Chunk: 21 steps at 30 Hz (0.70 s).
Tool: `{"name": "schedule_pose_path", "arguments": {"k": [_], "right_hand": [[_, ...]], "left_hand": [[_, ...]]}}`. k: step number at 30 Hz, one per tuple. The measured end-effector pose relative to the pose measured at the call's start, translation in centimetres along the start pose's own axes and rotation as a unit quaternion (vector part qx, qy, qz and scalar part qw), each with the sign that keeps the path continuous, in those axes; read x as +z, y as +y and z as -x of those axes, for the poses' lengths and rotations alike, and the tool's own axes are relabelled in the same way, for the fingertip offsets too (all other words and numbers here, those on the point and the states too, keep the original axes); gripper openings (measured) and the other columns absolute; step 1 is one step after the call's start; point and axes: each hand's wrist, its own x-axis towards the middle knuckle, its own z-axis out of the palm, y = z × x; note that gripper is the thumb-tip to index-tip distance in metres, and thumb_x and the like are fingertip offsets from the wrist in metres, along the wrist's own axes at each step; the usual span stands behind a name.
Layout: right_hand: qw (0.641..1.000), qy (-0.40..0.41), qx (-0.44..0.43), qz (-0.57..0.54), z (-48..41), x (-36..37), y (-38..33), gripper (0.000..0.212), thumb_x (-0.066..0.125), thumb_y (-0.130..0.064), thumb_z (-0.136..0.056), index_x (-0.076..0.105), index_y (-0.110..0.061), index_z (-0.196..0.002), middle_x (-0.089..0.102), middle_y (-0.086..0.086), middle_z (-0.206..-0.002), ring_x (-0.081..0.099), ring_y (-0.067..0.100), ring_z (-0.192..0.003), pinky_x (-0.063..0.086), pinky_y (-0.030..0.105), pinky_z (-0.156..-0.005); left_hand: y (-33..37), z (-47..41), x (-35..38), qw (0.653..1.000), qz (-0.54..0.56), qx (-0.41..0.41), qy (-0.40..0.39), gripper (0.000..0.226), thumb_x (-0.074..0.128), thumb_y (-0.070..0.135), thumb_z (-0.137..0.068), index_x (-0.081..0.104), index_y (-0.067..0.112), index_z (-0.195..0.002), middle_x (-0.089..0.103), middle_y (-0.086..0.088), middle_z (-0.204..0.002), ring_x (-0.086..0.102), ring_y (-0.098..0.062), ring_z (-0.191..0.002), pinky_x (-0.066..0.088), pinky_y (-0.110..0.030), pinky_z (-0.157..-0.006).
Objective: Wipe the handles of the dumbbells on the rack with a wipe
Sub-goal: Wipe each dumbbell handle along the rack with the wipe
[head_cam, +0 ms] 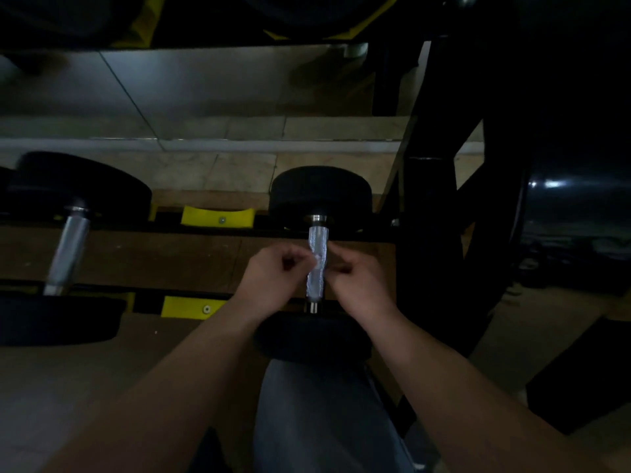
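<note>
- The dumbbell (319,196) is sitting across the two rails of the rack (150,302) at the right end, its far rubber head round and matte black, its near head lying just above the person's grey-clad knee (317,404).
- The black upright (433,199) is standing just beside that dumbbell, leaving only a narrow slot on the right.
- A stretch of rail with a curved yellow cradle (218,216) is keeping the second dumbbell (68,250) well apart on the left.
- The upper shelf (205,42) is hanging overhead as a dark edge.
- The handle (317,240) is showing as a straight, glittering, rough-textured metal bar between polished collars.
- The left hand (276,268) is curling its fingers and pinching a small pale wipe (316,266) against the middle of the handle.
- The right hand (358,285) is curling its fingers close to the handle's right side; whether they are gripping anything cannot be told in the dim light.
</note>
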Motion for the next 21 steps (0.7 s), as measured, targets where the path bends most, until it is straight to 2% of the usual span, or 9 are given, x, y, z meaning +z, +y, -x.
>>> {"name": "schedule_pose_path", "arguments": {"k": [2,5,7,9,11,14,17,19,21], "right_hand": [[1.000,-0.001,0.002,0.010,0.1,-0.2,-0.1,0.050,0.068,-0.011,-0.088,0.064,-0.031,-0.134,0.069,-0.016,-0.081,0.061,-0.006,-0.063,0.045,0.010,-0.059],[1.000,-0.002,-0.001,0.016,0.2,-0.3,-0.3,0.048,0.068,-0.012,-0.090,0.064,-0.031,-0.134,0.066,-0.021,-0.082,0.059,-0.016,-0.063,0.041,0.002,-0.057],[1.000,-0.004,0.001,0.023,0.2,-0.3,-0.3,0.050,0.068,-0.012,-0.090,0.062,-0.032,-0.135,0.070,-0.017,-0.096,0.063,-0.013,-0.078,0.043,0.001,-0.063],[0.999,0.002,0.006,0.035,0.1,-0.2,-0.2,0.055,0.068,-0.009,-0.088,0.061,-0.033,-0.137,0.074,-0.009,-0.103,0.068,0.002,-0.092,0.050,0.009,-0.075],[0.999,0.009,0.015,0.033,-0.1,0.0,0.0,0.057,0.068,-0.008,-0.086,0.061,-0.034,-0.136,0.075,-0.009,-0.098,0.069,0.005,-0.089,0.054,0.018,-0.082],[0.999,0.009,0.010,0.041,-0.3,0.0,0.3,0.051,0.064,-0.008,-0.089,0.064,-0.034,-0.133,0.073,-0.011,-0.090,0.065,-0.004,-0.077,0.047,0.008,-0.066],[0.999,0.016,0.009,0.032,-0.5,0.0,0.7,0.045,0.060,-0.008,-0.092,0.067,-0.033,-0.129,0.072,-0.009,-0.093,0.063,-0.009,-0.065,0.042,0.005,-0.055],[0.999,0.027,0.015,0.031,-0.5,0.2,0.6,0.044,0.059,-0.011,-0.090,0.070,-0.036,-0.124,0.074,-0.009,-0.094,0.064,-0.007,-0.066,0.045,0.011,-0.059],[0.999,0.037,0.011,0.036,-0.6,0.6,0.7,0.046,0.059,-0.017,-0.084,0.071,-0.038,-0.123,0.075,-0.012,-0.096,0.069,-0.001,-0.081,0.051,0.020,-0.072]], "left_hand": [[0.0,0.0,0.0,1.000,0.008,0.007,-0.005,0.007,0.071,0.035,-0.089,0.076,0.030,-0.092,0.075,0.014,-0.090,0.069,-0.002,-0.089,0.055,-0.030,-0.086],[0.3,0.2,-0.2,1.000,0.013,0.014,-0.021,0.002,0.074,0.030,-0.088,0.076,0.030,-0.088,0.075,0.014,-0.088,0.069,0.000,-0.087,0.054,-0.027,-0.086],[0.6,0.4,-0.2,0.999,0.028,0.016,-0.042,0.006,0.078,0.026,-0.085,0.076,0.031,-0.084,0.076,0.014,-0.085,0.070,-0.002,-0.085,0.055,-0.029,-0.085],[0.5,0.5,-0.3,0.997,0.048,0.016,-0.053,0.010,0.082,0.023,-0.082,0.076,0.031,-0.081,0.076,0.012,-0.083,0.071,-0.004,-0.084,0.056,-0.030,-0.085],[0.4,0.5,-0.2,0.998,0.045,0.016,-0.041,0.009,0.082,0.025,-0.080,0.076,0.031,-0.080,0.076,0.013,-0.082,0.070,-0.002,-0.082,0.055,-0.025,-0.082],[0.6,0.0,-0.2,0.999,0.018,0.037,0.000,0.005,0.080,0.027,-0.083,0.076,0.030,-0.083,0.075,0.014,-0.081,0.068,0.004,-0.081,0.050,-0.013,-0.078],[1.7,-1.3,-0.4,0.997,0.008,0.062,0.037,0.009,0.077,0.023,-0.086,0.072,0.031,-0.085,0.072,0.017,-0.081,0.064,0.011,-0.078,0.042,-0.001,-0.072],[2.2,-2.4,-0.6,0.996,0.003,0.065,0.067,0.010,0.075,0.025,-0.087,0.070,0.033,-0.086,0.069,0.019,-0.079,0.061,0.012,-0.074,0.040,0.001,-0.069],[2.5,-3.1,-1.0,0.995,0.001,0.055,0.078,0.010,0.074,0.028,-0.088,0.069,0.036,-0.084,0.067,0.021,-0.078,0.059,0.013,-0.074,0.042,-0.001,-0.071]]}}
